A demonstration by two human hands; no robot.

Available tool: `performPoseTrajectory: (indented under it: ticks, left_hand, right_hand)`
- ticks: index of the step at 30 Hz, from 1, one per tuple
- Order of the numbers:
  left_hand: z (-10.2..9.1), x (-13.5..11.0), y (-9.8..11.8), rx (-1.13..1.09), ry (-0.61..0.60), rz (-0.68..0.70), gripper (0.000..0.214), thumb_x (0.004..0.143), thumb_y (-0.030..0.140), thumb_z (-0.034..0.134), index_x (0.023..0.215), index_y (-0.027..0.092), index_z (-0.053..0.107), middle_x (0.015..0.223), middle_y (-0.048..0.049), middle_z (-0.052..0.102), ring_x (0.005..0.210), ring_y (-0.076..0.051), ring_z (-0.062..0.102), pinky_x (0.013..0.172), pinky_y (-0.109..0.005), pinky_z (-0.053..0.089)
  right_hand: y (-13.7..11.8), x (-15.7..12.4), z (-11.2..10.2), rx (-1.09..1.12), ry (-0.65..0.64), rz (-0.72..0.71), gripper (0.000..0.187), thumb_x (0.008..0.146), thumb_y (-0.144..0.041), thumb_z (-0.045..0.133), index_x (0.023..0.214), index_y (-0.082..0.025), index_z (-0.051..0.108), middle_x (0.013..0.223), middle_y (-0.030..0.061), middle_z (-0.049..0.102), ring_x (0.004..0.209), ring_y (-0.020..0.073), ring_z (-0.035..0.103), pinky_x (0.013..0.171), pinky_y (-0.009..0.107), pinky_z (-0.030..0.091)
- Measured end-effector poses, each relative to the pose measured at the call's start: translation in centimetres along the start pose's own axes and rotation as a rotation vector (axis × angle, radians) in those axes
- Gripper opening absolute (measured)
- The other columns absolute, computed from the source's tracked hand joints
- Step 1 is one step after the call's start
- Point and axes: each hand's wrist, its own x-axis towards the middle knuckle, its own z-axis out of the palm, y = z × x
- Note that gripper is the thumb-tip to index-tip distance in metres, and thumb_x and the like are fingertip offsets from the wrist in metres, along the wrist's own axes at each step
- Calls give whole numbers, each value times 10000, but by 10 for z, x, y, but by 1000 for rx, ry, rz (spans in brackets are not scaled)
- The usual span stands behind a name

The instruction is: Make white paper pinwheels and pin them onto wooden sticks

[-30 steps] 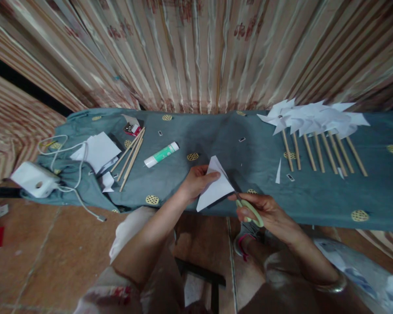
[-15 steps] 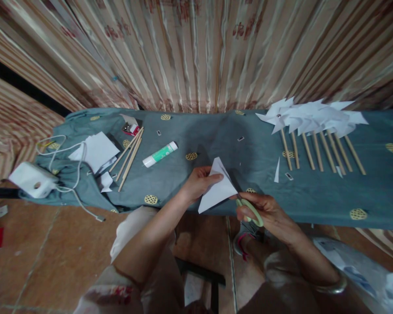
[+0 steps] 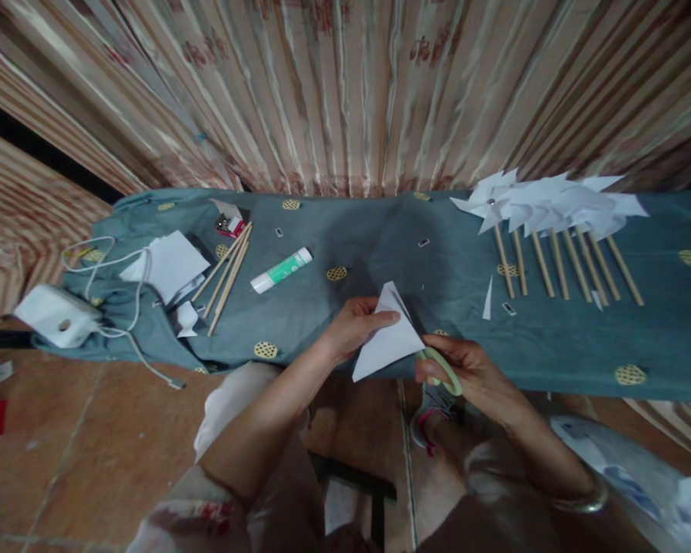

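My left hand pinches a folded white sheet of paper, its thumb flat on the upper face. The paper is a triangle with one corner pointing away from me, held over the table's near edge. In my right hand are scissors with pale green handles, the fingers around the loops. Their blades reach the paper's right corner and are mostly hidden behind it, so I cannot tell how far they are apart.
Paper pinwheels on wooden sticks lie at the right. Leftward are a glue stick, loose wooden sticks, a small red box, stacked white paper and a white power adapter with cable. A paper sliver lies near the pinwheels.
The paper and my left hand have shifted slightly right and toward me. Less of the scissor blades shows beside the paper's right corner. My right hand has barely moved.
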Motion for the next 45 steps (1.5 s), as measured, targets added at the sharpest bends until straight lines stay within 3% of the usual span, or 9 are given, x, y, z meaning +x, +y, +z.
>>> performPoseTrajectory:
  ticks: [5, 12, 19, 27, 37, 40, 43, 45]
  left_hand:
    - [4, -1, -2, 14, -44, -23, 360, 527, 397, 833, 691, 117, 677, 618, -23, 657, 516, -112, 556, 529, -232, 369]
    - [5, -2, -2, -21, -35, -29, 353, 515, 386, 848, 678, 123, 678, 601, -10, 650, 499, -103, 549, 517, -225, 367]
    - [10, -3, -6, -19, -72, -83, 394, 495, 391, 884, 693, 113, 689, 613, -23, 663, 509, -112, 566, 523, -225, 387]
    - [16, 5, -10, -27, -100, -70, 353, 529, 372, 861, 704, 112, 700, 623, -24, 672, 520, -111, 574, 535, -224, 398]
    - [28, 21, -21, -5, -106, -74, 337, 556, 388, 818, 712, 115, 695, 647, -35, 672, 538, -120, 571, 548, -237, 389]
    - [27, 22, -20, 36, -72, -18, 306, 583, 375, 799, 714, 120, 693, 643, -20, 659, 540, -111, 546, 552, -232, 373]
    - [19, 22, -13, 84, 62, 95, 251, 610, 338, 779, 725, 130, 697, 653, -5, 656, 553, -106, 535, 554, -228, 362]
    - [13, 21, -6, 101, 153, 170, 218, 629, 319, 767, 731, 138, 701, 676, -8, 671, 575, -115, 549, 560, -230, 368]
  right_hand:
    - [2, 2, -3, -22, -8, -11, 443, 666, -571, 795, 852, -179, 708, 629, -11, 618, 545, 98, 511, 506, 223, 409]
    - [8, 1, -4, 6, -12, -23, 392, 696, -544, 790, 755, -176, 670, 574, -29, 580, 512, 77, 437, 472, 218, 339]
    - [1, 0, -6, 23, 7, 15, 474, 623, -602, 819, 730, -177, 640, 588, -11, 611, 520, 97, 503, 504, 238, 404]
    - [1, -4, -12, 83, 75, 38, 508, 553, -608, 858, 707, -167, 661, 546, -34, 542, 494, 80, 453, 469, 230, 393]
    - [4, -5, -24, 19, 129, -24, 501, 623, -657, 792, 611, -182, 634, 524, -18, 555, 485, 86, 443, 482, 236, 392]
    - [4, -3, -33, -53, 231, -18, 528, 605, -703, 765, 670, -189, 663, 572, 7, 617, 520, 117, 513, 526, 261, 438]
    - [6, 0, -42, -261, 480, -48, 623, 591, -720, 748, 886, -172, 712, 610, 29, 660, 554, 167, 575, 542, 291, 442]
    - [6, 1, -42, -488, 649, -65, 643, 655, -702, 708, 987, -151, 720, 609, 38, 662, 557, 190, 592, 549, 305, 428]
